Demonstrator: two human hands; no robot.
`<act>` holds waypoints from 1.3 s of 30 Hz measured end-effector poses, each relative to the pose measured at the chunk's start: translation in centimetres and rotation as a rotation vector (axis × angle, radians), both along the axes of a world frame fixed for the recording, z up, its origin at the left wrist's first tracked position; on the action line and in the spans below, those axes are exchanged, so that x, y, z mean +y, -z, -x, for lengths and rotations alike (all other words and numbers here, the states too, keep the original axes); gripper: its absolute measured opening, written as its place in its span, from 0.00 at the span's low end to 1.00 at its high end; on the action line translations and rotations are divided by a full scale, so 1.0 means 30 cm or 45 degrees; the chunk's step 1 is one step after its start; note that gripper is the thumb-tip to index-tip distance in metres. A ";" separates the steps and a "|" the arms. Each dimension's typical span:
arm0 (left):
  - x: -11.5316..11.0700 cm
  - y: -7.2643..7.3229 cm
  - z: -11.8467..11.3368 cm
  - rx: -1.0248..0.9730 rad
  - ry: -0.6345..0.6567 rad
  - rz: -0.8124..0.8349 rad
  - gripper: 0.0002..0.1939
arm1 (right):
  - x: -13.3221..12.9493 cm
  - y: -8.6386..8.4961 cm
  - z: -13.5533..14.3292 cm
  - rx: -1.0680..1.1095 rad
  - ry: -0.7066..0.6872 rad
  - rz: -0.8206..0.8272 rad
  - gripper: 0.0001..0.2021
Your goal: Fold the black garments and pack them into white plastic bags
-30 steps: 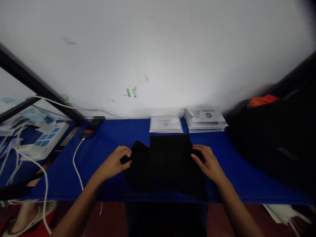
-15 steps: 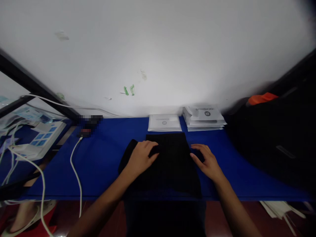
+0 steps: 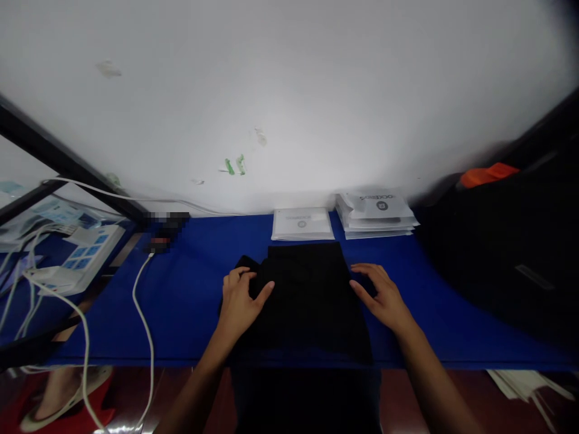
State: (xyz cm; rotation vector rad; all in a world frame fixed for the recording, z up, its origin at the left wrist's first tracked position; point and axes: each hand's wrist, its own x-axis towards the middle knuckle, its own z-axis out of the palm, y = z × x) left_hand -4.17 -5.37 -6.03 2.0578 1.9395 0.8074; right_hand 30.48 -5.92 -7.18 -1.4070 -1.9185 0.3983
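Observation:
A black folded cloth [image 3: 312, 301], which looks like a garment, lies on the blue table in front of me. Its left side is bunched into a loose fold, and the dark colour hides most of the detail. My left hand [image 3: 242, 296] rests on that left side, thumb spread from the curved fingers. Beside the cloth's right edge is my right hand [image 3: 379, 295], its thumb and fingers apart, fingertips at the edge and nothing held.
A flat white packet [image 3: 302, 228] lies behind the cloth, with a stack of white printed packets [image 3: 380, 220] to its right. A large black bag [image 3: 502, 259] fills the right side. At the left are a white cable [image 3: 145, 325] and a white power strip [image 3: 93, 253].
My left hand has slid left over the cloth, from near its middle to its bunched left side. My right hand stays at the right edge. The view has shifted slightly.

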 end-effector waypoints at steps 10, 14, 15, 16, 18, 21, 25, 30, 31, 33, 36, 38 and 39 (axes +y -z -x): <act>0.035 -0.093 -0.125 -0.273 0.205 -0.287 0.07 | -0.006 0.009 -0.012 0.044 0.014 0.007 0.11; 0.028 -0.114 -0.223 -0.106 0.789 -0.046 0.17 | -0.005 0.009 -0.012 0.035 -0.011 -0.010 0.11; 0.026 -0.113 -0.245 -0.014 0.882 0.005 0.18 | -0.005 0.008 -0.011 0.031 -0.022 -0.009 0.11; 0.023 -0.110 -0.263 0.072 0.931 0.033 0.19 | -0.005 0.007 -0.011 0.027 -0.032 -0.008 0.11; 0.022 -0.101 -0.289 0.190 0.946 0.046 0.20 | -0.005 0.005 -0.009 0.025 -0.049 -0.004 0.11; 0.023 -0.085 -0.303 0.266 0.912 0.019 0.20 | -0.005 0.002 -0.006 0.033 -0.056 0.011 0.10; 0.030 -0.075 -0.300 0.287 0.887 -0.027 0.15 | -0.006 0.003 -0.006 0.037 -0.073 0.031 0.11; 0.046 -0.078 -0.289 -0.002 0.808 -0.096 0.13 | -0.015 -0.015 0.004 0.017 -0.143 0.013 0.19; 0.048 -0.080 -0.288 -0.098 0.803 -0.116 0.12 | -0.014 -0.025 0.013 -0.013 -0.175 0.003 0.24; 0.049 -0.085 -0.288 -0.304 0.849 -0.135 0.09 | -0.009 -0.048 0.036 -0.112 -0.267 -0.031 0.35; 0.051 -0.107 -0.290 -0.502 1.058 -0.082 0.05 | 0.010 -0.079 0.070 -0.287 -0.436 -0.070 0.41; 0.063 -0.131 -0.285 -0.494 1.229 -0.006 0.06 | 0.022 -0.087 0.081 -0.349 -0.521 -0.091 0.37; 0.077 -0.144 -0.279 -0.452 1.321 0.047 0.08 | 0.026 -0.086 0.082 -0.358 -0.546 -0.113 0.34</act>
